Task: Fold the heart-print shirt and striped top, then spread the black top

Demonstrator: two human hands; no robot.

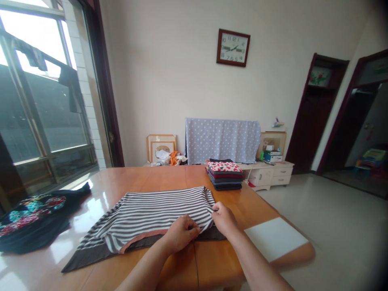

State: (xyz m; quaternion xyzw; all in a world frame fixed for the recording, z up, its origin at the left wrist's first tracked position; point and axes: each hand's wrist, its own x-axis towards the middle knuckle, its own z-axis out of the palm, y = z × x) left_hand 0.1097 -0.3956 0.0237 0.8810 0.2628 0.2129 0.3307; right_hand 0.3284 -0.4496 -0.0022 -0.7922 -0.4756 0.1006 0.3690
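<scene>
A grey-and-white striped sweater (163,206) with dark ribbed edges and a reddish-brown trim lies spread on the wooden table (112,178). My left hand (183,233) rests on the sweater's near edge, its fingers closed around fabric by the trim. At the sweater's right side, my right hand (223,218) pinches the striped cloth between thumb and fingers. Part of the near right edge is hidden behind my hands.
A stack of folded clothes (224,176) stands at the table's far right. On the left lies a dark garment with a colourful pattern (36,218). A pale board or sheet (275,238) sits near the right corner. Beyond are a white cabinet (266,176) and a cloth-covered object (222,139).
</scene>
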